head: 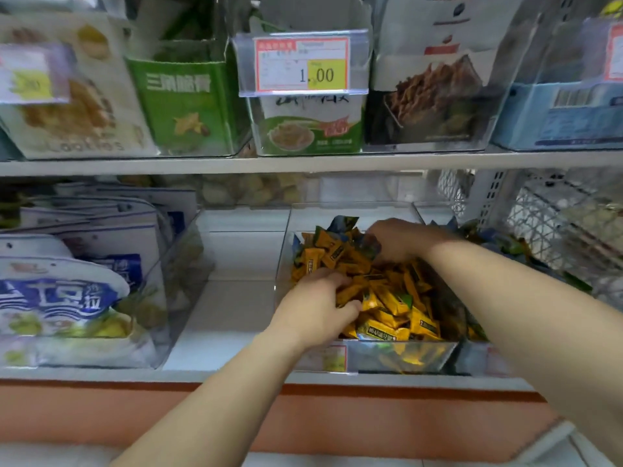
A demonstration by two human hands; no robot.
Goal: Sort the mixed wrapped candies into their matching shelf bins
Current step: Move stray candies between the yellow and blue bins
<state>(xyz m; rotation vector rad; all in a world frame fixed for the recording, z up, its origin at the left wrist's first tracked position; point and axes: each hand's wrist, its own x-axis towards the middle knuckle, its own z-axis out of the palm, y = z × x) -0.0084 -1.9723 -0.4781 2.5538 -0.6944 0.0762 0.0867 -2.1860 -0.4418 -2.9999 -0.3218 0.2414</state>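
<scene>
Where the clear bin [283, 264] sits at lower centre of the frame, yellow wrapped candies [387, 298] fill it, with blue-green wrapped candies [342, 224] mixed in along its back. The left hand [313, 308] digs curled fingers into the pile; the right hand [401, 241] curls over a blue-green piece. Whether either hand actually grasps anything cannot be told. Judgement: the pieces are light, crinkly and slippery, best pinched singly by the body or a crimped end.

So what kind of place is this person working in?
Most likely a shop's snack aisle: a red-and-yellow paper price tag reading 1.00, blue-and-white plastic snack bags stocked on a white shelf, and a clear plastic bin heaped with yellow wrapped candies.
</scene>
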